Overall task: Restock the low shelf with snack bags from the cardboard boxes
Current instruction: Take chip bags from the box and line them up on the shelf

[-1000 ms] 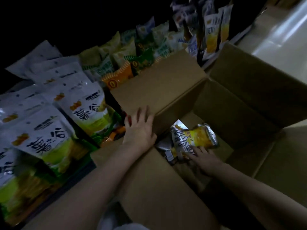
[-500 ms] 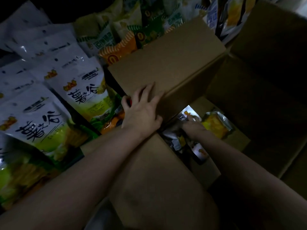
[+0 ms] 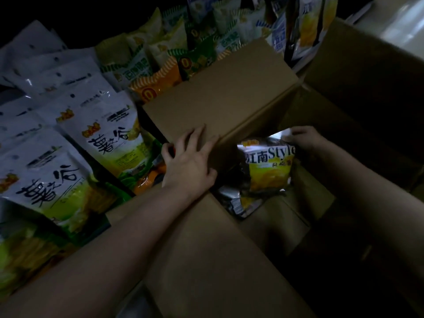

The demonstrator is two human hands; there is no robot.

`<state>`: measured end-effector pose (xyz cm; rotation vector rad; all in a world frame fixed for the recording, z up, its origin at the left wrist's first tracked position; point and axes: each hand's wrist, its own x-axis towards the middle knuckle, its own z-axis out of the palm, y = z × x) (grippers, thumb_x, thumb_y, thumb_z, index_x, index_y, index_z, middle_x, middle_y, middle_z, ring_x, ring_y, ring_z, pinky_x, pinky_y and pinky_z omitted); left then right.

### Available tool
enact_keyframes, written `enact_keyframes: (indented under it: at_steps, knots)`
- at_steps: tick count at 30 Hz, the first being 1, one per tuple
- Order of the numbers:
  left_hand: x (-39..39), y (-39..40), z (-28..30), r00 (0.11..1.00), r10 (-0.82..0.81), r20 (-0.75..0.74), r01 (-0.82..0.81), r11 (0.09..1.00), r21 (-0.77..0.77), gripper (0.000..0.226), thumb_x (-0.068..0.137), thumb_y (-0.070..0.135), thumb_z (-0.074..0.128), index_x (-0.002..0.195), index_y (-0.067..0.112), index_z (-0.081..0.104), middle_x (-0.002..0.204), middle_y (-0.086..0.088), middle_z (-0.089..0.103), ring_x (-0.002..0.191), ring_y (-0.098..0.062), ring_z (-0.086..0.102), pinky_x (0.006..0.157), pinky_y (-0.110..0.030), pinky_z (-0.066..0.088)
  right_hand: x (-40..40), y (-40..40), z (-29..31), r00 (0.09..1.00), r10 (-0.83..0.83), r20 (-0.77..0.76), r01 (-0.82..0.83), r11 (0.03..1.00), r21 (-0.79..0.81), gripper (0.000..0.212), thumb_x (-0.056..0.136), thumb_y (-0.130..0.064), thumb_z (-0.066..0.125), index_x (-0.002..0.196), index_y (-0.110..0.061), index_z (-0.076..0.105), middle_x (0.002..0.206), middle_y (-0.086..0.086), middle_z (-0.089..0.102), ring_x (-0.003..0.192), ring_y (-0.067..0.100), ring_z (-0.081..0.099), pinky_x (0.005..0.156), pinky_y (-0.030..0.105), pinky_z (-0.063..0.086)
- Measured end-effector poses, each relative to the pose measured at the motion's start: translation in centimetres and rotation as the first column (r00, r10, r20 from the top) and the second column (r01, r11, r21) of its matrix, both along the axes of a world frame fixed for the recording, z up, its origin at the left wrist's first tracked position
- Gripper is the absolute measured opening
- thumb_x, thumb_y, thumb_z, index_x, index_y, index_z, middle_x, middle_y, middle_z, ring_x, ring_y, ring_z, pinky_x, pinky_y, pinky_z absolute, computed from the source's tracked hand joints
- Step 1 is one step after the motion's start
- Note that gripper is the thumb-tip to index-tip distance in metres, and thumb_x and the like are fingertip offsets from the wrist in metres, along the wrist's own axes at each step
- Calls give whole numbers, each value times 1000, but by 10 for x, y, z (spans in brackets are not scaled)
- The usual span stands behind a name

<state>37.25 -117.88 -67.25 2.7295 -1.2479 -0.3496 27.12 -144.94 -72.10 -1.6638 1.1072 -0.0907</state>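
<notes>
In dim light, the person's left hand [image 3: 190, 161] lies flat, fingers spread, on the far flap of the open brown cardboard box [image 3: 220, 106], pressing it back, closed on nothing. The right hand [image 3: 302, 137] reaches inside the box, its grip pinched on the top edge of a yellow foil snack bag [image 3: 268, 168], which hangs upright over a few silvery bags [image 3: 231, 200] on the box floor. To the left, white-and-green snack bags [image 3: 107, 143] lie in rows on the low shelf.

left hand [image 3: 191, 160]: bare, no sleeve | right hand [image 3: 306, 137]: bare, no sleeve
</notes>
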Motion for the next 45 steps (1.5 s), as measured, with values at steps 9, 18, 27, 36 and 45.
enact_keyframes:
  at_steps: [9,18,27,36,45]
  knots:
    - [1,-2,-1,999,3,37,-3,1000,-4,73,85,39,53,147,38,13,156,4,-4,142,-21,-2,108,-54,11,-3,47,-34,974,214,-73,-145,837,527,16,93,1,48,83,-8,56,53,-1,64,42,4,59,38,14,45]
    - [4,-43,-9,965,-238,108,236,971,32,71,90,53,39,149,37,2,158,2,-9,145,-22,-10,110,-57,-12,-21,45,-95,934,13,-357,-98,970,-221,16,85,-7,64,72,-15,58,114,17,54,127,36,41,103,44,36]
    - [18,-41,-23,966,-237,107,248,963,-107,79,73,60,27,148,34,21,158,3,6,145,-20,1,111,-51,-12,-25,46,-113,940,22,-342,-20,1000,10,18,87,-3,60,105,3,57,105,19,58,96,30,56,81,41,47]
    - [12,-44,-1,966,-259,-15,258,965,-33,76,85,57,42,148,39,4,159,4,-1,145,-20,-4,112,-53,-10,-37,45,-14,983,93,-157,-134,952,-276,34,80,3,67,65,-22,48,83,4,57,87,19,54,79,36,45]
    - [15,-28,109,942,-215,-259,153,958,-242,88,88,42,59,145,45,-8,158,-3,9,144,-27,11,114,-50,19,-46,74,184,927,365,-82,-325,679,-659,16,81,-7,69,75,-18,59,77,-8,59,80,9,55,74,22,39]
